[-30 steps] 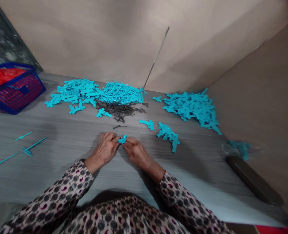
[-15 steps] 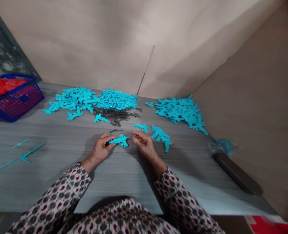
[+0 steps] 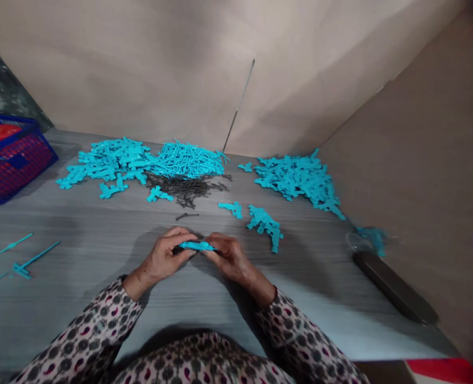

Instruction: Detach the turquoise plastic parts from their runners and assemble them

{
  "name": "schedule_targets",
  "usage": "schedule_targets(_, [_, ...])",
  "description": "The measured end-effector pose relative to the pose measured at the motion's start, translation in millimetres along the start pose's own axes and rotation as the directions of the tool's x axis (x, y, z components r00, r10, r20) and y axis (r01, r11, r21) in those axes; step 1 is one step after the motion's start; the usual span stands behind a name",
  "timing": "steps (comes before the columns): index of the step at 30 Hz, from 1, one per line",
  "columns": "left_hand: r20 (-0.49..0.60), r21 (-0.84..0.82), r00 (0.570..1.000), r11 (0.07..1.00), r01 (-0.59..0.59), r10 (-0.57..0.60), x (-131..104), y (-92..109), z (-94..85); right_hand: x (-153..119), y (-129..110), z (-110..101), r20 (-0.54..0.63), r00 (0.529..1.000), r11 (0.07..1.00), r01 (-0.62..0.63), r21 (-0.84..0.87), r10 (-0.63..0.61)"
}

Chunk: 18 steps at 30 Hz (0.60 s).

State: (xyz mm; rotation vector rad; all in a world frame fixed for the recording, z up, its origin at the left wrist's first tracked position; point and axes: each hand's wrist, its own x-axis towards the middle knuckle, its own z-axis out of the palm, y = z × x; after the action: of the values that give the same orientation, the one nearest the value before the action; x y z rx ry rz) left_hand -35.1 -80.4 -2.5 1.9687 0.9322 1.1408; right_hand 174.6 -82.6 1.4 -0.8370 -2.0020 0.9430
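Observation:
Between my two hands is a turquoise plastic toy gun (image 3: 197, 246), turned so that its narrow edge faces up. My left hand (image 3: 165, 255) pinches its left end between thumb and fingers. At the other end, my right hand (image 3: 230, 257) closes on it the same way, its fingertips partly hiding the piece. Just beyond my hands lies a thin dark rod-like part (image 3: 187, 216). A single turquoise toy gun (image 3: 231, 209) and a small overlapping row of toy guns (image 3: 265, 224) rest to the right.
Along the back are a left heap of turquoise toy guns (image 3: 112, 160), a heap of thin turquoise sticks (image 3: 188, 160), dark rods (image 3: 184, 186) and a right heap (image 3: 298, 178). A blue basket (image 3: 20, 160) stands left, a dark elongated case (image 3: 394, 288) right. A thin rod (image 3: 238, 106) leans upright.
My right hand has come in from the right and taken hold of the toy gun's right end. The toy gun has turned from its flat side to its edge and come slightly nearer me.

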Motion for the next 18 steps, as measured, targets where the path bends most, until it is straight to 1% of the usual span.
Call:
schedule_targets(3, [0.084,-0.032,0.996,0.999,-0.016,0.019,-0.9,5.6,-2.5,-2.6,-3.2,1.7,-0.004,1.0,1.0,0.028,0.0,-0.028])
schedule_targets(7, [0.149,-0.022,0.988,0.999,0.027,-0.023,-2.8,14.0,-6.7,-3.5,-10.0,0.7,0.002,1.0,1.0,0.021,0.008,-0.021])
schedule_targets(12, [0.212,0.007,0.975,0.998,0.066,-0.066,-4.4,22.1,-9.9,-1.9,-15.4,-6.7,0.115,0.993,0.996,-0.03,0.087,0.019])
schedule_targets(13, [0.217,0.023,0.974,0.998,0.057,-0.06,-4.8,22.9,-9.8,-1.9,-16.0,-7.8,0.12,0.992,0.995,-0.037,0.092,0.026])
schedule_targets(15, [0.217,0.067,0.976,0.998,0.019,-0.033,-5.6,24.1,-9.1,-2.4,-17.1,-8.7,0.09,0.996,0.997,-0.031,0.078,0.024])
schedule_targets(18, [0.214,0.137,0.977,0.99,-0.039,0.008,-6.6,26.0,-7.7,-4.0,-19.6,-7.2,0.049,0.999,0.999,0.019,-0.029,-0.017])
